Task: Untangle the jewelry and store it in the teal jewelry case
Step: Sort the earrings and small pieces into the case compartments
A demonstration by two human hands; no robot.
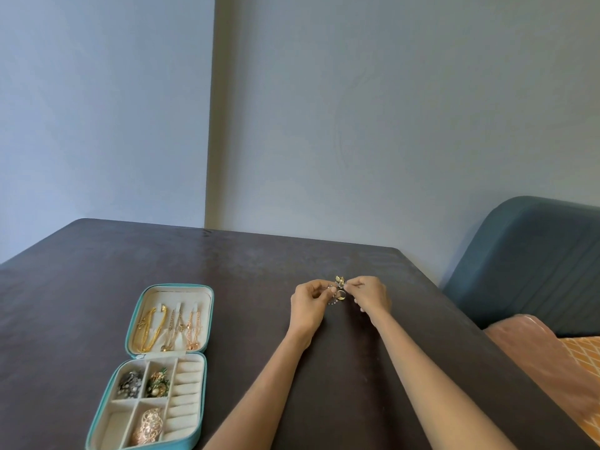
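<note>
- Both forearms come in from the near edge of the desk (292,254), and the hands meet out past the middle, toward the far right corner.
- Left hand (308,303) and right hand (368,295) are each pinching the same little jewelry clump (338,292). Fingers on both are curled in tight with just the tips doing the work, nothing spread wide.
- Looks like a gold leafy piece on top, a gold ring under it and a short string of small beads hanging down. Too small to say how they're actually snagged.
- So I'd call this the untangling step, pulling the pieces apart, not storing yet.
- Teal jewelry case (136,319) lies open flat near the left part of the near edge, well apart from the hands.
- Lid half has gold chains (149,329) and rose gold chains (193,332) hung in it. Bottom half has three compartments with stuff in them, one bare compartment (115,423) at the front left, and the ring rolls (186,397) look unused.
- Next move probably needs a gentle tease rather than a yank, then a carry left to the case. The ring would suit the rolls, I reckon.
- Room-wise it's easy: bare desk between hands and case, nothing to knock.
- Only worry is the right edge sitting fairly near the right hand, with a teal sofa (526,264) and a pink cushion (535,349) beyond it. Drop a bit there and it could roll off.
</note>
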